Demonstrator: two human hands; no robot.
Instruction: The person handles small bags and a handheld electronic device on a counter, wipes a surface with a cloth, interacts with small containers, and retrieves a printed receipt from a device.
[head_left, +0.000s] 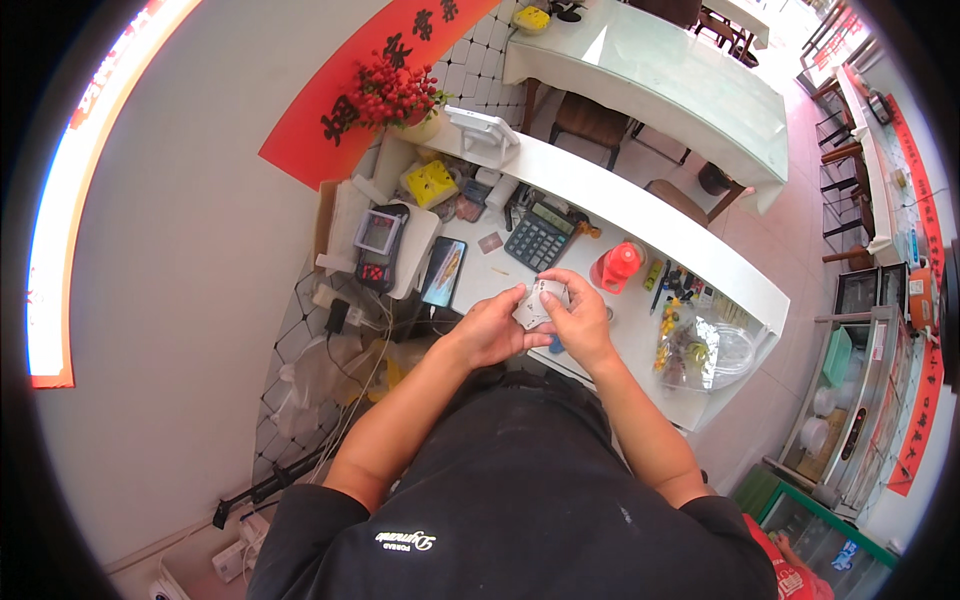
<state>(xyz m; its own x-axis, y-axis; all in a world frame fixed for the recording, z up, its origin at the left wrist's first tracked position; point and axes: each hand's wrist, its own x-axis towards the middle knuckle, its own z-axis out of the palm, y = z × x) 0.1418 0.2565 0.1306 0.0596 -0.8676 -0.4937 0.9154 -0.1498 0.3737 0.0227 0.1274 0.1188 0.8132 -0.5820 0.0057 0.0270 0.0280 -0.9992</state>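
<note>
Playing cards (534, 306), a small bunch with a few faces showing, are held in front of me above the white counter. My left hand (495, 328) supports them from the left, with the thumb at their edge. On the right, my right hand (577, 311) grips them, its thumb lying on the card faces. Just beyond the hands is a dark desk calculator (541, 235). A phone (444, 273) with a lit screen and a cable lies to the left. One more small card-like piece (490, 243) rests on the counter beside the calculator.
A red bottle (617, 266) stands right of the calculator. Further right lies a clear plastic bag (709, 352). A handheld device (381, 247) sits at the left. The raised white ledge (645, 206) bounds the counter's far side. A person in red (787, 559) is at the lower right.
</note>
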